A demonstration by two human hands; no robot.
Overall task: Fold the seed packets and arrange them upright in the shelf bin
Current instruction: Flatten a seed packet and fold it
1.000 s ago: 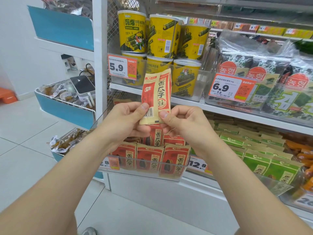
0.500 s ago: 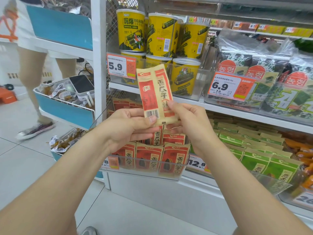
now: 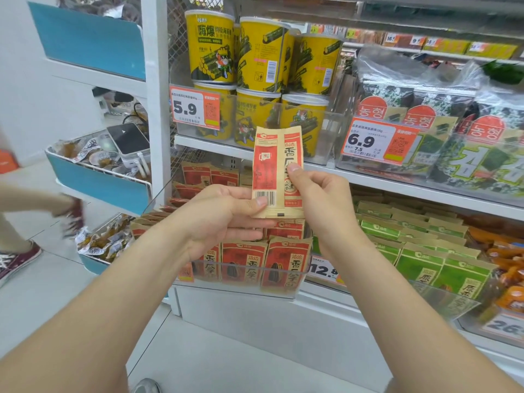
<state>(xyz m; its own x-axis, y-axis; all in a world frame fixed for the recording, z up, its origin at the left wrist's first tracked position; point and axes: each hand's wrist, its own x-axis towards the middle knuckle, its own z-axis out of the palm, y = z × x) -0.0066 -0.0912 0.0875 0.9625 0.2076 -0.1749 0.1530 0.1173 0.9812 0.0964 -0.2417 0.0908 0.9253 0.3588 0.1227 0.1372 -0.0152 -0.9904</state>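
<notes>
- Red-and-tan, and squared up at last: holding the folded sunflower seed packet (image 3: 276,171) plumb, no longer leaning right as a second ago, nor left as half a second ago.
- Pinching its lower left corner with the left hand (image 3: 228,219), thumb lying over the barcode, fingers tucked behind.
- Pinching its right edge with the right hand (image 3: 320,199), thumb now sitting about midway up the printed front, having slid up from the bottom corner.
- Showing the barcode panel lapped beside the front along a lengthwise crease, lying flatter than the curl seen a second ago.
- Judging from this that the fold is being pressed home, not just begun.
- Keeping the packet in the air, above the clear shelf bin (image 3: 226,292) and in front of the shelf edge under the yellow seaweed-roll tubs (image 3: 209,49), touching neither.
- Leaving the matching red packets (image 3: 285,265) standing upright in that bin, front row facing out; hiding any free slot behind both hands.
- Closing out the folding step, by this reading, with the lowering and slotting not yet started.
- Needing, most likely, to keep the crease pinched on the way down, stiff paper tending to spring open.
- Noting a blurred passer-by's shoe (image 3: 17,259) at far left, well apart from the shelf.
</notes>
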